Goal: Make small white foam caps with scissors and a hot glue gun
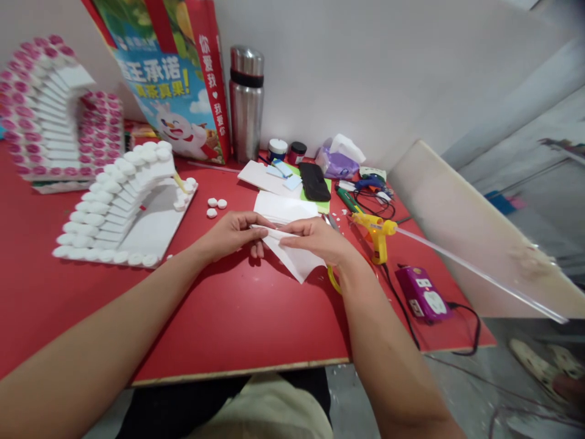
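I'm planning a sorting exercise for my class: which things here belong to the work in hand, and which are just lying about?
Belongs, or likely does:
- white sheet, held by left hand and right hand
- paper pile
- glue gun
- loose white discs
- stair model

Probably just lying about:
- steel flask
- carrier bag
- tissue pack

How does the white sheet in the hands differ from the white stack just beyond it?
Support: the held sheet is pinched by the left hand and right hand; the white stack rests on the red table.
Pose: the held sheet slants, a corner toward the person; the white stack lies flat.
Layers: the white stack shows several layers; the held sheet looks thin.
Both look white and papery.
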A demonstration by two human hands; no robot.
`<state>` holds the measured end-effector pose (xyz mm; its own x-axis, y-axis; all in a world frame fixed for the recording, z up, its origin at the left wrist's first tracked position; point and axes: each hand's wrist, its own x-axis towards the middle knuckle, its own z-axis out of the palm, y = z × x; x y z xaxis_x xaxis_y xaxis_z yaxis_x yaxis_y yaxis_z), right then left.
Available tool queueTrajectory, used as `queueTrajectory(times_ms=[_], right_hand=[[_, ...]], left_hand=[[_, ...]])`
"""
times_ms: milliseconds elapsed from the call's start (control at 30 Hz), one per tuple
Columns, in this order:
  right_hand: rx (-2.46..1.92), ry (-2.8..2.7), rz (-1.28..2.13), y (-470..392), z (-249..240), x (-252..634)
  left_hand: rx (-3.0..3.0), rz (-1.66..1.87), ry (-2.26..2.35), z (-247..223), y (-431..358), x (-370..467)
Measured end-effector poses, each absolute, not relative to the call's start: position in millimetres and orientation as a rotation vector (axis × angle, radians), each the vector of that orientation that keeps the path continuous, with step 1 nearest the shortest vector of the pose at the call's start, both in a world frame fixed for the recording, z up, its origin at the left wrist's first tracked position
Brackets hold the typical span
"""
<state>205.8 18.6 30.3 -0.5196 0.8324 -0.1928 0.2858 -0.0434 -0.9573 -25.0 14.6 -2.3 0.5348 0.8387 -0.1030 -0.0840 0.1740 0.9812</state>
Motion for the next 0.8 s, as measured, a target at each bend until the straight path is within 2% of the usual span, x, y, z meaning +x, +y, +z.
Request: queueTrajectory(times_ms=[233,533,633,800], right_hand=[[-1.216,-1.939,1.059,17,31,204],[-1.06,-2.252,0.592,15,22,197],[-1.068,-2.236,0.73,13,29,199],[-1.263,-1.758,1.374,16,39,211]], left_hand=[[1.102,0.874,0.742,-7,17,-26],[0.923,0.858,0.732,-7,22,-30],[0.932,0.878,0.735,-5,22,-29],[1.013,0.878,0.739,-2,21,-30]])
